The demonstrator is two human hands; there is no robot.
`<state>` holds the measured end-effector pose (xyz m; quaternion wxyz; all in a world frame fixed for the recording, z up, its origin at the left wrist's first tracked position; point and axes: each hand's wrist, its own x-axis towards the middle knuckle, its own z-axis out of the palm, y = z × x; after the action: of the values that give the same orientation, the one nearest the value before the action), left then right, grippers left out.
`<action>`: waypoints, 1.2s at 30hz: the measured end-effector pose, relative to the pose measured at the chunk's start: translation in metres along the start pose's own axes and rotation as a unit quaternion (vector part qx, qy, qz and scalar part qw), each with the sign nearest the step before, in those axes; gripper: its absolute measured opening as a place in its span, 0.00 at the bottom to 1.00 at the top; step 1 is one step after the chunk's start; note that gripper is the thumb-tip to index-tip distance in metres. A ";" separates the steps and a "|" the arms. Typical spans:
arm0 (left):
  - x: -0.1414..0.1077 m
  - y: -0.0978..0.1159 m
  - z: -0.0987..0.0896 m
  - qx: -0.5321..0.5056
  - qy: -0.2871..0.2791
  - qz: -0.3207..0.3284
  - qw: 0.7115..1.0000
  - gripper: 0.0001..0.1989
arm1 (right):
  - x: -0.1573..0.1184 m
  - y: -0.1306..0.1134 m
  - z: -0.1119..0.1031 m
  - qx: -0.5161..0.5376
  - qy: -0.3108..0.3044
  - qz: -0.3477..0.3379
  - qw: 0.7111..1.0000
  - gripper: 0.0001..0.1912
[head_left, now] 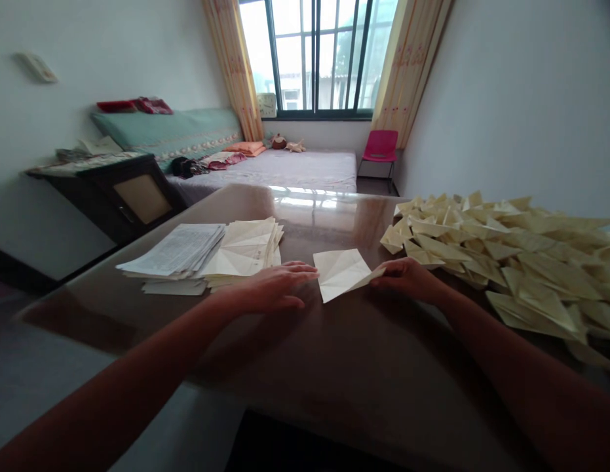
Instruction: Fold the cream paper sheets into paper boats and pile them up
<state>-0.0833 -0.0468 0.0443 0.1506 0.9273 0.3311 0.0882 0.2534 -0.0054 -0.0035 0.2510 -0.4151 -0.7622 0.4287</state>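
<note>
A creased, cream-coloured sheet of paper (341, 272) lies on the table between my hands, its right side lifted. My right hand (407, 278) pinches that raised right edge between thumb and fingers. At the sheet's left edge, my left hand (270, 286) is stretched out flat with the fingertips touching or almost touching the paper; its thumb is spread apart. Just beyond my left hand sits a stack of creased cream sheets (243, 249). Right of my right hand spreads a big heap of folded paper pieces (521, 255).
A stack of printed white paper (174, 249) adjoins the cream stack on the left of the glossy brown table (305, 367). Past the table are a bed (305, 169), a pink chair (380, 147) and a dark cabinet (137, 196).
</note>
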 end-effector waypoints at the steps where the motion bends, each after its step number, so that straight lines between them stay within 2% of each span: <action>1: 0.014 0.004 0.011 -0.015 -0.014 0.003 1.000 0.33 | -0.001 -0.002 -0.002 0.003 -0.004 0.006 1.000 0.15; 2: 0.026 0.006 0.020 -0.024 -0.013 0.003 1.000 0.35 | -0.002 -0.004 -0.003 0.007 -0.010 0.015 1.000 0.15; 3: 0.034 0.006 0.029 -0.032 0.005 0.003 0.999 0.31 | -0.002 -0.005 -0.003 0.012 -0.019 0.023 0.999 0.15; 5: 0.044 0.003 0.042 -0.051 0.039 0.010 0.998 0.16 | -0.002 -0.006 -0.003 0.023 -0.035 0.038 0.998 0.16; 6: 0.046 0.001 0.047 -0.059 0.053 0.005 0.997 0.12 | -0.001 -0.005 -0.002 0.028 -0.036 0.045 0.998 0.17; 9: 0.049 -0.004 0.056 -0.084 0.109 -0.084 0.987 0.14 | 0.005 0.000 0.005 0.034 0.001 0.067 0.997 0.18; 12: 0.051 -0.005 0.061 -0.134 0.167 -0.189 0.958 0.20 | 0.014 0.006 0.015 -0.027 0.070 0.067 0.995 0.17; 15: 0.054 -0.005 0.062 -0.156 0.188 -0.204 0.948 0.29 | 0.023 0.010 0.023 -0.153 0.170 0.039 0.973 0.15; 17: 0.055 -0.005 0.061 -0.128 0.186 -0.194 0.955 0.29 | 0.027 0.011 0.027 -0.210 0.205 0.031 0.956 0.22; 19: 0.055 -0.005 0.061 -0.084 0.173 -0.179 0.965 0.24 | 0.029 0.011 0.028 -0.224 0.207 0.029 0.952 0.28; 22: 0.054 -0.006 0.062 -0.027 0.147 -0.180 0.972 0.18 | 0.028 0.011 0.028 -0.218 0.192 0.019 0.957 0.21; 24: 0.054 -0.005 0.062 0.004 0.131 -0.193 0.972 0.18 | 0.026 0.010 0.028 -0.221 0.176 0.011 0.959 0.15; 27: 0.054 -0.004 0.061 0.053 0.103 -0.195 0.974 0.18 | 0.024 0.008 0.029 -0.239 0.153 0.003 0.959 0.10; 36: 0.055 -0.002 0.062 0.133 0.084 -0.182 0.971 0.19 | 0.024 0.004 0.032 -0.276 0.154 0.007 0.949 0.09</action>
<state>-0.0261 -0.0239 -0.0107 0.0113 0.8525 0.5144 0.0922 0.2184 0.0021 -0.0222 0.2385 -0.5342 -0.7998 0.1341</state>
